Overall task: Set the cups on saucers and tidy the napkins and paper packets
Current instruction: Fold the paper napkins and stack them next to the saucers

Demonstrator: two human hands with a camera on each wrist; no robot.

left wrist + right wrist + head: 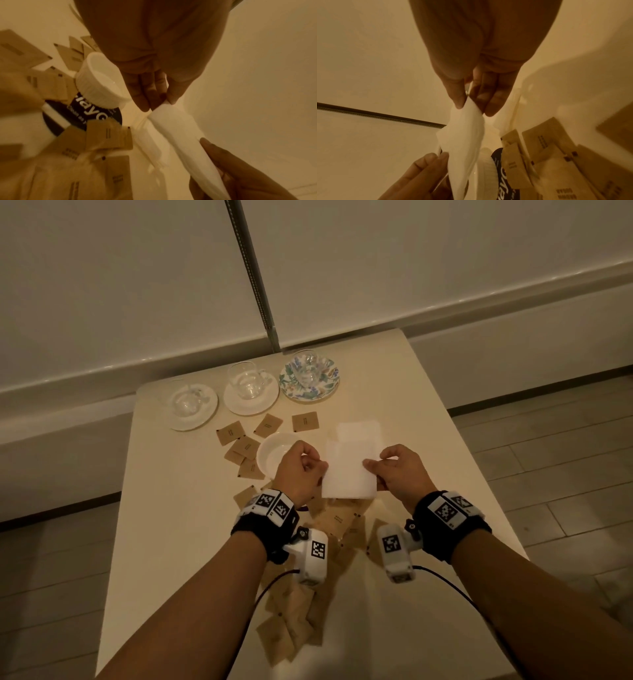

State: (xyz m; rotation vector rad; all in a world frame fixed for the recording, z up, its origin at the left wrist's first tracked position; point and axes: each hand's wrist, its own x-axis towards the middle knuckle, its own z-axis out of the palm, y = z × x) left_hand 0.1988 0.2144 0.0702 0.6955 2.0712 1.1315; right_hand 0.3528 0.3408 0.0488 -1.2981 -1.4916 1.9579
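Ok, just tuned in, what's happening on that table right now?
A person holds a white napkin above the table, the left hand pinching one edge and the right hand the other. Another napkin lies beyond it. Three glass cups already sit on saucers at the far edge. Brown paper packets are still scattered around a small white bowl.
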